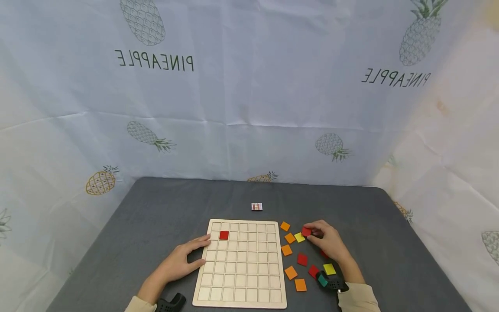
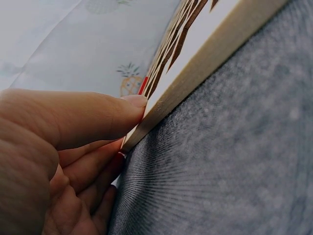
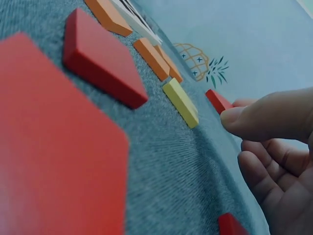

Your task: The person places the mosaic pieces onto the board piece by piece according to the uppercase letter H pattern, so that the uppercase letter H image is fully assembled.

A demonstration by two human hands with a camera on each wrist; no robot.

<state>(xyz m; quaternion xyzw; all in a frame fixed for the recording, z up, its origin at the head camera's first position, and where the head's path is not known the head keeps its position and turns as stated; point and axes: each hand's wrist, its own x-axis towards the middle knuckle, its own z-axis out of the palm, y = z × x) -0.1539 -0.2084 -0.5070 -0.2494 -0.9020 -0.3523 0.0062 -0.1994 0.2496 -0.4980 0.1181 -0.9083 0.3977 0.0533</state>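
A pale wooden grid board [image 1: 241, 271] lies on the dark table, one red tile [image 1: 224, 235] set in a cell near its upper left. My left hand [image 1: 180, 260] rests against the board's left edge, thumb and fingertips touching it. In the left wrist view the thumb [image 2: 105, 117] meets the board's side. To the right of the board, my right hand [image 1: 329, 240] pinches a red square tile [image 1: 306, 231] between thumb and fingers. That red tile [image 3: 218, 101] also shows in the right wrist view. A yellow tile [image 1: 299, 237] lies just left of the right hand.
Several orange tiles [image 1: 290, 272] line the board's right side. More red tiles [image 1: 302, 259], a yellow tile [image 1: 329, 269] and a green tile [image 1: 322, 280] lie around the right wrist. A small printed card [image 1: 257, 206] sits beyond the board. A pineapple-print curtain [image 1: 241, 95] hangs behind the table.
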